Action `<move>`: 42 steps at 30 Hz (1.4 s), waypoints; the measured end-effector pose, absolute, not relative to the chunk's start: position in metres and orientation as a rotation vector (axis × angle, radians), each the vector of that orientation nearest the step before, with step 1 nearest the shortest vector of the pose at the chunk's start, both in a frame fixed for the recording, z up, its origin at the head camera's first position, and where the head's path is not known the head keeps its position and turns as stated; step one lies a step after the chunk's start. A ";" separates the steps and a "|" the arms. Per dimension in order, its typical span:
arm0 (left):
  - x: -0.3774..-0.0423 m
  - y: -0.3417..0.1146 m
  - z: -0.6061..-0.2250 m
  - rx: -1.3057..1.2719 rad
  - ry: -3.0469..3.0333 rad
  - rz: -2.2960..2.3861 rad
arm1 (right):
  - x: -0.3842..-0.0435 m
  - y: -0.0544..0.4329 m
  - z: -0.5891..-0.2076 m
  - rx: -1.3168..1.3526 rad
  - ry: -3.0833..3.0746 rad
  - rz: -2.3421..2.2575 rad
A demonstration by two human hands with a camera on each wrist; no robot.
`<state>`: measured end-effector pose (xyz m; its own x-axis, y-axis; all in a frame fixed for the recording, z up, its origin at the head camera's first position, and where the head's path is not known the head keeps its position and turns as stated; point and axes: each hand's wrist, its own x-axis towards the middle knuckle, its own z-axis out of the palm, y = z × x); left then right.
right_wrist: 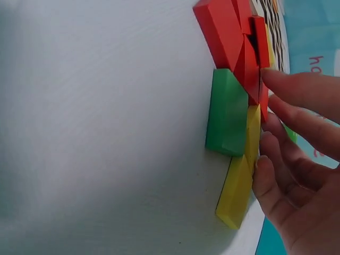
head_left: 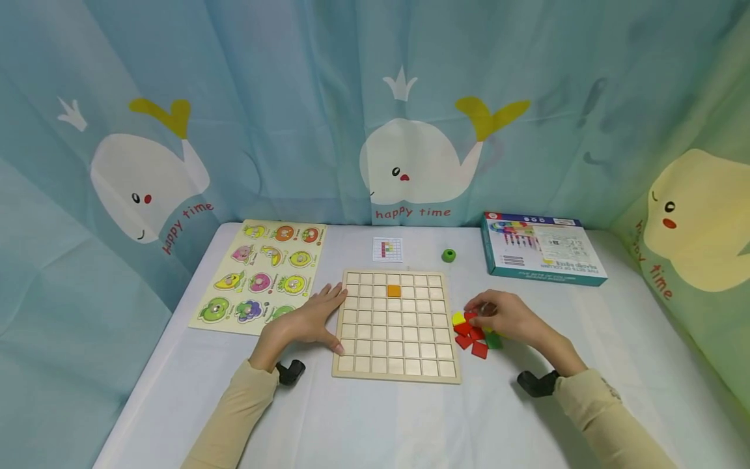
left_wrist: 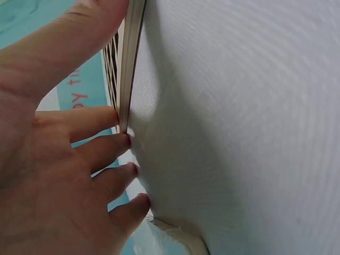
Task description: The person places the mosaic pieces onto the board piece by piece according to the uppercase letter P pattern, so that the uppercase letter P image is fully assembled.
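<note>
A square wooden grid board lies at the centre of the table. One orange tile sits in a cell of its second row from the back. Spread along the board's left edge, my left hand touches it with thumb and fingertips. My right hand is at a loose pile right of the board. Red tiles, a green tile and yellow tiles make up that pile. Thumb and forefinger stand either side of a red tile; whether they pinch it is unclear.
Behind the board lie a small pattern card and a green bead. A fruit puzzle board lies at the left, close to my left hand. A flat box is at the back right. Printed curtains enclose the table.
</note>
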<state>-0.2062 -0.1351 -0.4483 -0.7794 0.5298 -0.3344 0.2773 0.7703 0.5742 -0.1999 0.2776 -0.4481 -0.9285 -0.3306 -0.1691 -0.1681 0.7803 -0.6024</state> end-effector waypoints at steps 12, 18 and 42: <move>-0.205 -0.137 -0.449 0.605 2.476 0.721 | -0.206 0.275 -0.451 -0.397 2.666 -0.922; -0.205 -0.135 -0.450 0.611 2.474 0.712 | -0.206 0.275 -0.450 -0.402 2.675 -0.972; -0.204 -0.136 -0.450 0.610 2.477 0.723 | -0.232 0.220 -0.445 -0.463 2.713 -1.123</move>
<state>-0.2043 -0.1363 -0.4497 -0.7829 0.5326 -0.3217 0.2761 0.7607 0.5874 -0.2324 0.2201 -0.4452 -0.9376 -0.3456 -0.0368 -0.2184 0.6683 -0.7111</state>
